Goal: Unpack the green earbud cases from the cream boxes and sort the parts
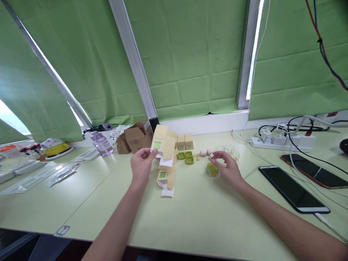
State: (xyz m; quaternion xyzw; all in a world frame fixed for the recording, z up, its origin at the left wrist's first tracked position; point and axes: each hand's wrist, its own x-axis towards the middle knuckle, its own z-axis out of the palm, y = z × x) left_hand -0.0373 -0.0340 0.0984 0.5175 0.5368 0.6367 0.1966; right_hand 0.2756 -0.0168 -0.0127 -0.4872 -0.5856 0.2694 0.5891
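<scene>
Two hands work near the frame's centre: the left hand (141, 166) pinches a flat box (164, 138) by its edge, likely so its flaps hang free; the right hand's (228, 169) fingers grip a small pale piece (211, 156) above the green container (212, 169).

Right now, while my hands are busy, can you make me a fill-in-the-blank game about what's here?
The hand holding up a carton is the ____ one.
The blinds are coloured ____.
On the right of the table lie ____ phones.
The power strip is coloured ____.

Missing words: left; green; two; white.
</scene>
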